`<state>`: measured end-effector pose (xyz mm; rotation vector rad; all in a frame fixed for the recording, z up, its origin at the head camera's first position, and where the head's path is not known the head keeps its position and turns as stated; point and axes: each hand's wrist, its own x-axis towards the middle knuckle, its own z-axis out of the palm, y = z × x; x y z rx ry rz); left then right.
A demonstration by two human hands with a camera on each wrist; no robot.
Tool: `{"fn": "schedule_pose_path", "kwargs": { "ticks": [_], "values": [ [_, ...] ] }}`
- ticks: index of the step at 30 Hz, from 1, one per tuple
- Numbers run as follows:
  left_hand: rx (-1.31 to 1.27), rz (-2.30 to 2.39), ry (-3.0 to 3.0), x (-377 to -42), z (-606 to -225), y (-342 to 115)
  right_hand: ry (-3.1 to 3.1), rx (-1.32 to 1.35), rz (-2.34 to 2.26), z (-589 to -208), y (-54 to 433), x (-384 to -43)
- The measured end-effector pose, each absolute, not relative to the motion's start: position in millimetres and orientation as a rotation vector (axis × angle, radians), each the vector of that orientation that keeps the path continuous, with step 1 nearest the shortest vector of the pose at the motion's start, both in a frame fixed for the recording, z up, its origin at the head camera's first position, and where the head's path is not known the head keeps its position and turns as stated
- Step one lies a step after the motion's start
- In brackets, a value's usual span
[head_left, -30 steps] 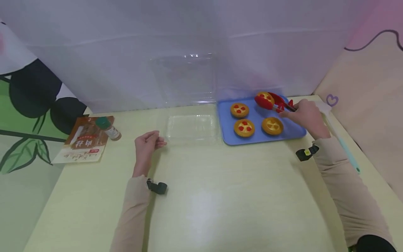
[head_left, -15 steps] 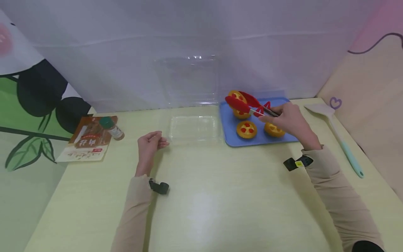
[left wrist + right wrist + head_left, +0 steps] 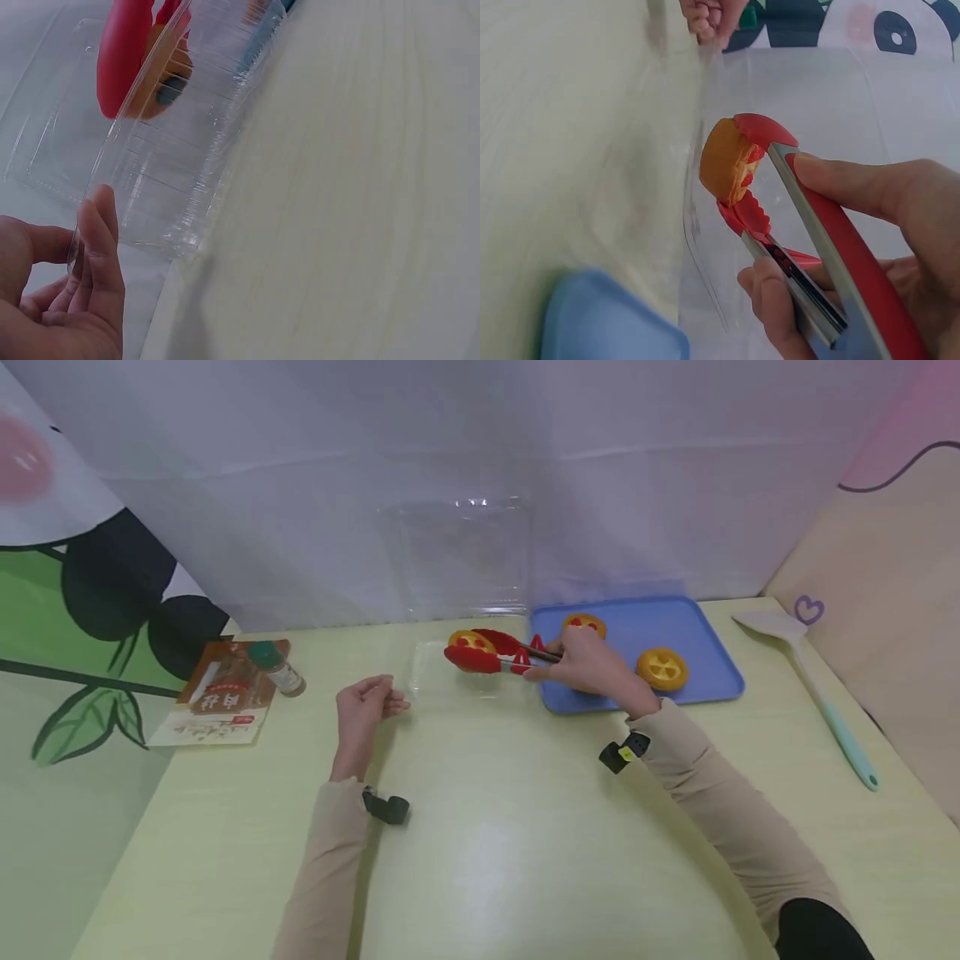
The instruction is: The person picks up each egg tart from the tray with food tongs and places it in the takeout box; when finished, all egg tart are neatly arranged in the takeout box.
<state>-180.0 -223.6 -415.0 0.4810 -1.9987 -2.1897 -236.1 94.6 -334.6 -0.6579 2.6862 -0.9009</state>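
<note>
My right hand (image 3: 596, 668) holds red-tipped tongs (image 3: 474, 661) with metal arms. Between the tong heads is a small tart (image 3: 470, 639) with red bits on top. In the right wrist view, the tart (image 3: 724, 163) is tilted on its side. It hangs over the base of a clear plastic container (image 3: 422, 683), whose lid (image 3: 463, 556) stands raised at the back. At the container's left side is my left hand (image 3: 363, 714). The left wrist view shows its thumb and fingers pinching the rim of the clear container (image 3: 169, 187).
Right of the container lies a blue tray (image 3: 701, 647) bearing a tart (image 3: 662, 669), another tart (image 3: 587, 623), and one mostly hidden under my right hand. A spatula (image 3: 817, 689) lies far right. At left are a brown-and-white packet (image 3: 228, 697) and a green-capped bottle (image 3: 279, 670).
My right hand has carried the tart in the tongs leftward, from the tray's back across to above the container base. The left hand stays at the container's edge.
</note>
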Motion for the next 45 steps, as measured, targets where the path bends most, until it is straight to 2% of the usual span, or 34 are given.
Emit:
{"fn": "schedule_pose_path", "kwargs": {
  "ticks": [8, 20, 34, 45],
  "values": [
    [0.544, -2.122, -2.072, -181, -418, -219, 2.54, -0.685, -0.838, -338, 54, -247],
    [0.572, -2.099, -2.094, -182, -416, -213, 2.467, -0.734, -0.82, -344, 39, -259],
    [0.559, -2.095, -2.071, -182, -420, -212, 2.346, -0.609, -0.865, -344, 43, -266],
    [0.585, -2.078, -2.087, -183, -419, -214, 2.284, -0.577, -1.038, -342, 68, -260]
  ]
}}
